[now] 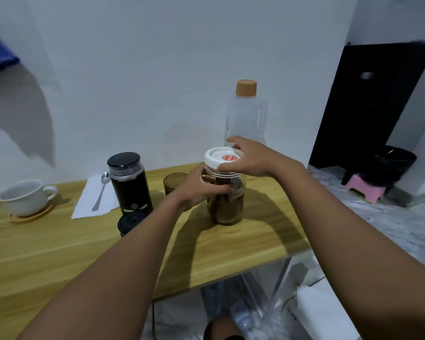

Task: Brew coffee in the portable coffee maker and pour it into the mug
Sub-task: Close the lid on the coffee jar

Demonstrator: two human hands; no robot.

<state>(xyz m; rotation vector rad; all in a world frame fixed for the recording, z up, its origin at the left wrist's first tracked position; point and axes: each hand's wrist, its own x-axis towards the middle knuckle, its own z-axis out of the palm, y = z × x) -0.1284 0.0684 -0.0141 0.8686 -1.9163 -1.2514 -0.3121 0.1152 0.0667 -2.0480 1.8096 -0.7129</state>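
Two bare forearms reach out from the near edge over the wooden table (59, 253). The left hand (196, 185) wraps its fingers round the upper body of a clear jar (227, 207) of brown coffee. The right hand (250, 158) sits over the top, its fingers and thumb curled on the rim of the white lid (222, 158), which is still on the jar. The jar stands upright on the table, right of centre.

Just left of the jar and a little farther back is an amber tumbler (173, 184). Left of that stands the black portable coffee maker (130, 190), upright, with a small black round part (130, 223) just in front of it. A spoon (101, 192) lies on a white napkin (88, 202) beside the maker. The white mug (25, 196) sits on a wooden coaster (32, 215) at the far left, well apart from the hands. Behind the jar rises a clear bottle (245, 119) with an orange cap (246, 88).
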